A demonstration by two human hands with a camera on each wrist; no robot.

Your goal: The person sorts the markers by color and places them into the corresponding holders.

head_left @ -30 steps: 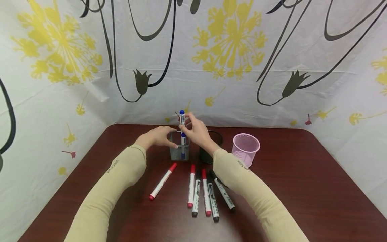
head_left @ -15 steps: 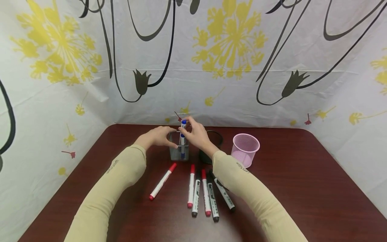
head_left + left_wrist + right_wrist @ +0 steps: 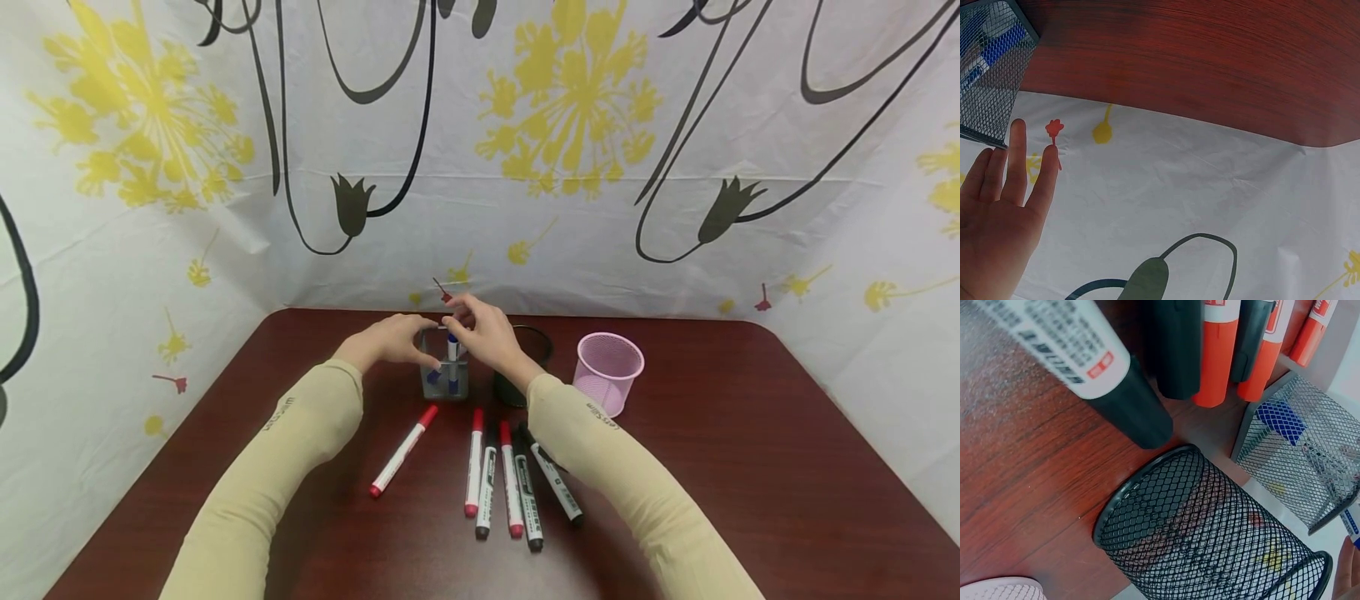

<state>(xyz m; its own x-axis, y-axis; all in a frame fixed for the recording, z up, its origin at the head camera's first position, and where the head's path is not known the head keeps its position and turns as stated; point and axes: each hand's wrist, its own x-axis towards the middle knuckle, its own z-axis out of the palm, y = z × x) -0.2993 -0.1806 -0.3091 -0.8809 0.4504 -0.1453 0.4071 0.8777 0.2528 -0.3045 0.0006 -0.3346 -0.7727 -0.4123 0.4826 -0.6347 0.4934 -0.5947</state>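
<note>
A square mesh pen holder (image 3: 444, 385) stands at the back of the table with blue-capped whiteboard markers inside. One blue marker (image 3: 453, 350) is upright; another leans, its blue lower end (image 3: 433, 377) showing through the mesh. My left hand (image 3: 386, 337) is beside the holder, thumb at its front; in the left wrist view its straight fingers (image 3: 1017, 159) lie by the rim. Over the holder's right side hovers my right hand (image 3: 486, 332), fingers apart and partly hiding the leaning marker. The right wrist view catches only my fingertips (image 3: 1349, 569) near a blue-and-white marker (image 3: 1352, 526).
Right of the square holder stand a round black mesh cup (image 3: 513, 387), partly behind my right wrist, and a pink mesh cup (image 3: 609, 375). In front lie several red and black markers (image 3: 512, 483), with one red marker (image 3: 403, 452) apart at the left. Patterned cloth (image 3: 420, 167) hangs behind.
The blue marker between my right fingers has gone down into the square holder and now leans there. My right hand sank slightly at first, then stayed. The left hand has not moved.
</note>
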